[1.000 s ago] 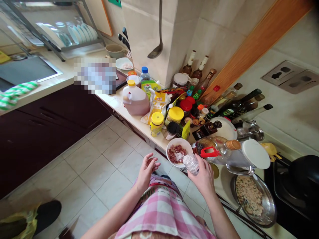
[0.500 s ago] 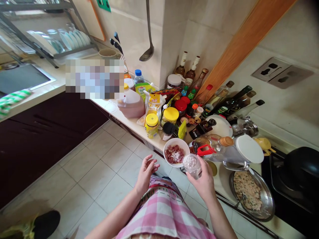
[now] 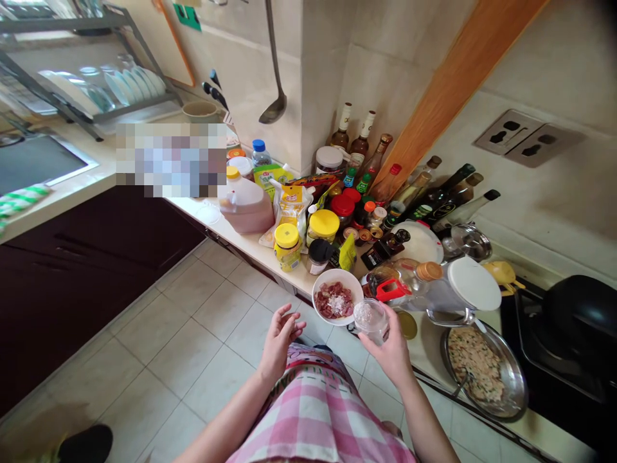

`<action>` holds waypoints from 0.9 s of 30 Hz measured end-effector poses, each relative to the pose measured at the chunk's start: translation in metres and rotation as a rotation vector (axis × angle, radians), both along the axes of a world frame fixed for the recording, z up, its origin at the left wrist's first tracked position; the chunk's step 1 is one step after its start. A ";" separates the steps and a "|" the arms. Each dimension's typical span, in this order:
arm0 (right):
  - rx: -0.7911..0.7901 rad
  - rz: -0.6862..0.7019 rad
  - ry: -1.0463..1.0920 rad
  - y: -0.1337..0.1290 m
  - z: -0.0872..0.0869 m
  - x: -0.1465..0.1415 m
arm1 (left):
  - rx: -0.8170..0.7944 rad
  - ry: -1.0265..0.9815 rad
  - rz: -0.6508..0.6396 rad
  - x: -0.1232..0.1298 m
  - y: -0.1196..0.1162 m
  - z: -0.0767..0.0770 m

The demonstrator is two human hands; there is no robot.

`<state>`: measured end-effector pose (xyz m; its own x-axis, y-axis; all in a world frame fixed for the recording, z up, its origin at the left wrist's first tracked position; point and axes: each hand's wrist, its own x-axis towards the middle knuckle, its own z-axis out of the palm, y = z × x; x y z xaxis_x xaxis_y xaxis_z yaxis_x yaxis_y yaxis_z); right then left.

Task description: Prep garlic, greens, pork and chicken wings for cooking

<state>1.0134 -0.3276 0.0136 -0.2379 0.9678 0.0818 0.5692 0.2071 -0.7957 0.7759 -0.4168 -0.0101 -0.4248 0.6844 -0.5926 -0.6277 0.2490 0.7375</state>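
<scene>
A clear jar of white powder is in my right hand, its fingers wrapped round the side. The jar tilts with its mouth toward a white bowl, close by the bowl's right rim. Inside the bowl lie pieces of dark red raw meat with a heap of white powder on top. My left hand hovers over the floor left of the bowl, holding nothing, fingers loosely bent and apart.
Behind the bowl crowd yellow-lidded jars, seasoning bottles and a large oil bottle with a red handle. To the right sit a steel bowl of minced filling and a black wok. A jug of pinkish liquid stands left.
The jar in my right hand has tipped further toward the bowl, and less powder shows in it. More white powder lies on the meat. The whole view has shifted slightly.
</scene>
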 end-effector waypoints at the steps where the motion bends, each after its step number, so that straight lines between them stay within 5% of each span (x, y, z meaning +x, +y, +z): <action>1: -0.024 -0.021 0.068 -0.003 -0.005 0.005 | 0.000 -0.002 -0.004 0.000 0.000 0.000; 6: -0.065 -0.263 0.203 -0.016 -0.045 0.031 | -0.031 -0.018 -0.174 0.003 0.001 -0.008; 11: -0.142 -0.404 0.380 -0.008 -0.075 0.041 | 0.004 0.179 -0.734 0.027 0.015 -0.025; 17: 0.027 -0.210 -0.098 -0.007 -0.068 0.076 | 0.122 0.537 -1.254 0.076 0.040 -0.024; 22: 0.030 -0.183 -0.527 0.019 -0.065 0.099 | 0.167 0.927 -1.368 0.106 0.061 -0.020; 27: -0.076 -0.303 -0.586 0.024 -0.055 0.096 | 0.272 1.206 -1.327 0.120 0.072 -0.017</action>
<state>1.1097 -0.3035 -0.0412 0.0610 0.9969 -0.0493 0.9366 -0.0742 -0.3424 0.8958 -0.3444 -0.0275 0.3591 0.9039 -0.2325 0.7168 -0.1076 0.6889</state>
